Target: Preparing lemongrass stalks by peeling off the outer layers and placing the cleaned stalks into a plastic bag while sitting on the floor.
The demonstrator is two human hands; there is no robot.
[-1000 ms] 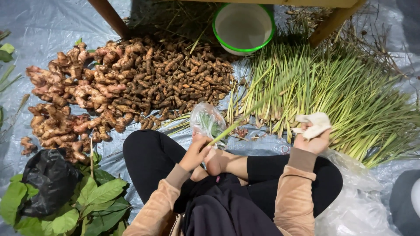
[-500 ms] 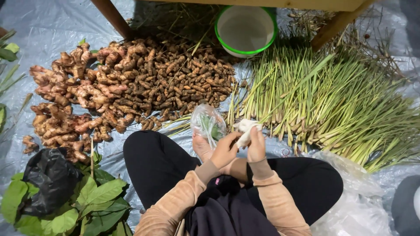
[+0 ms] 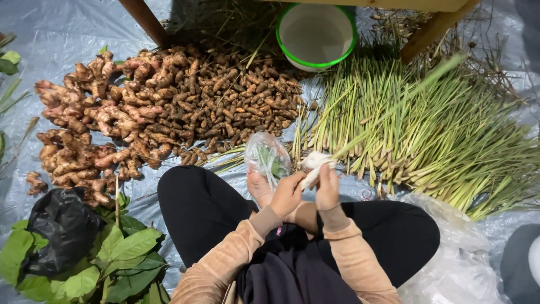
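Both hands are pinched shut on the same thing: the right hand [image 3: 328,188] and the left hand [image 3: 288,193] grip the pale, whitish butt end of a long green lemongrass stalk [image 3: 388,115], held just above the lap of someone sitting cross-legged in black trousers [image 3: 197,208]. The stalk's long axis runs on a diagonal, thick pale end down by the fingers, thin green tip pointing up and away to the right, across the pile behind it.

Just beside the left hand, touching a bare foot, sits a small clear plastic bag with green bits inside [image 3: 268,157]. Off to the left, near the knee, there's a crumpled black plastic bag [image 3: 62,225] lying on some broad green leaves [image 3: 129,253]. A clear plastic sheet bag [image 3: 455,264] lies by the right knee.

Further out on the grey tarp [image 3: 50,34]: a big heap of knobbly tan ginger roots [image 3: 95,124], next to it a pile of small brown turmeric fingers [image 3: 236,107], and on the right a loose spread of green lemongrass stalks [image 3: 450,141]. Way back, a white bowl with a green rim [image 3: 316,35] between two wooden legs [image 3: 143,19].
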